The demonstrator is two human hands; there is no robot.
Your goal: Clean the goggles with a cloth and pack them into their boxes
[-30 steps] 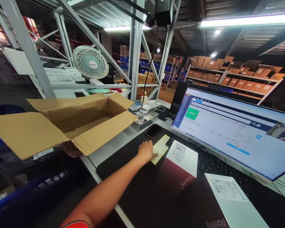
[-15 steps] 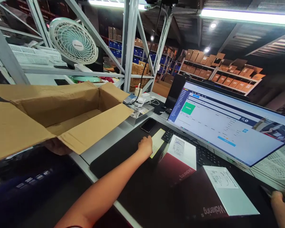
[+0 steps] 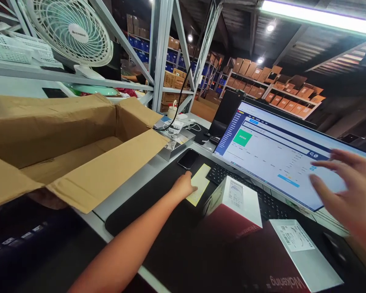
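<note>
My left hand (image 3: 184,186) reaches across the black desk mat, fingers closed at the left edge of a yellow slip of paper (image 3: 199,184). My right hand (image 3: 347,191) is raised in front of the monitor (image 3: 271,154), its fingers spread and holding nothing. Below it lies a dark computer mouse (image 3: 335,246). Two dark red and white boxes stand on the mat: one box (image 3: 245,199) near the keyboard (image 3: 218,173), the other box (image 3: 308,252) nearer the front right. Both carry white printed labels. Past the slip lies a black phone (image 3: 188,158).
An open carton (image 3: 110,171) stands at the left, flaps folded out. Beneath it shows part of what looks like another person's hand (image 3: 47,198). Behind are a small metal tray (image 3: 178,144), a metal frame post (image 3: 161,57) and a fan (image 3: 76,32).
My right hand has left the mouse and risen in front of the monitor. My left hand stays by the yellow slip, its grip slightly changed. The view has shifted a little.
</note>
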